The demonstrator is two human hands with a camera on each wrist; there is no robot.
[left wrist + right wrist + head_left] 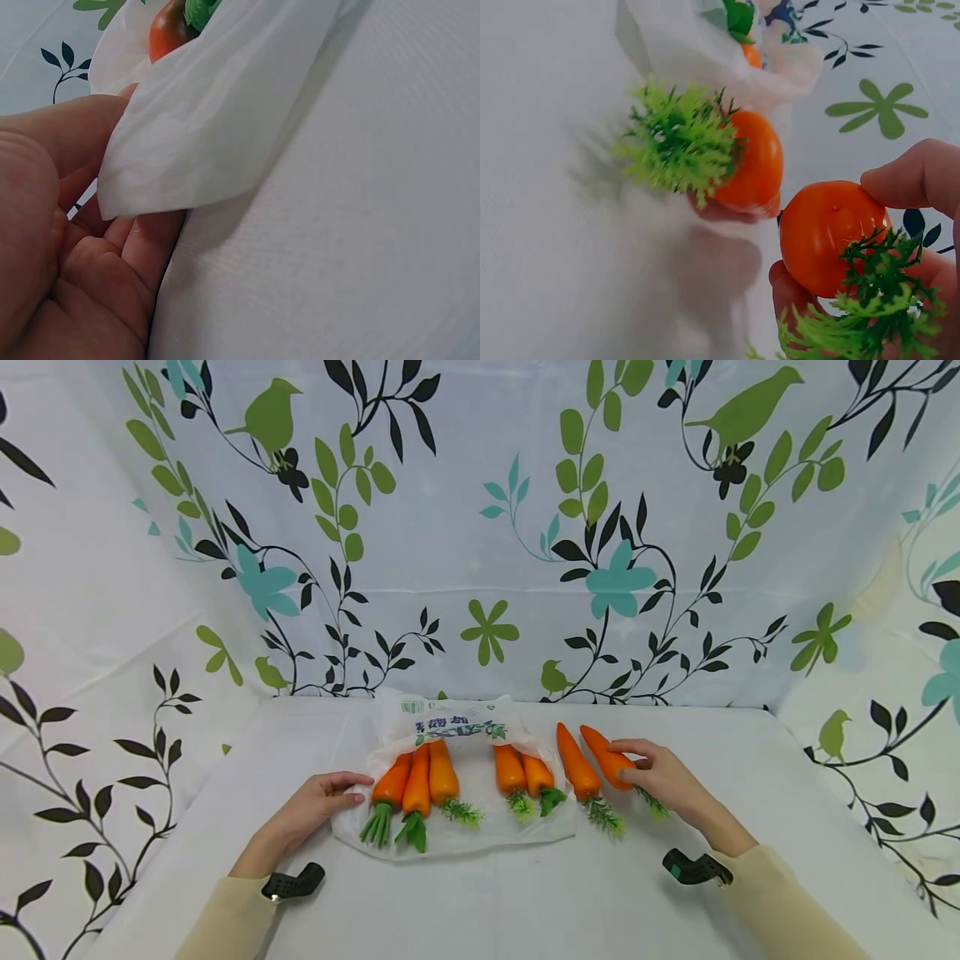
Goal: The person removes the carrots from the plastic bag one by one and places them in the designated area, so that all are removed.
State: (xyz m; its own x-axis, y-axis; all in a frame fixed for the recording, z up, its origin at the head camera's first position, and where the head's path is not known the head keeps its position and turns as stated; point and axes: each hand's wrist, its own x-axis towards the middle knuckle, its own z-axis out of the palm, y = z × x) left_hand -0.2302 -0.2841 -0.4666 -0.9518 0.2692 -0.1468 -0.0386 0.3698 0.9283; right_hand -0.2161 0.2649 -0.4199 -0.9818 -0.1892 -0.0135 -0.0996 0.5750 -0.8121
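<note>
A white plastic bag (517,832) with printing lies on the table, several orange toy carrots with green tops lying in its open mouth. Three carrots (416,785) are grouped at the left, and two carrots (522,772) at the right. My left hand (321,802) pinches the bag's left edge; in the left wrist view the bag (202,142) passes between thumb and fingers. My right hand (667,777) grips a carrot (606,758) right of the bag, its thumb and fingers around the thick end in the right wrist view. Just left of it lies another loose carrot (576,764).
The white table (465,910) stretches in front of the bag. Behind it hangs a cloth (450,527) patterned with leaves and birds. Dark wrist devices sit on the left wrist (292,882) and right wrist (697,867).
</note>
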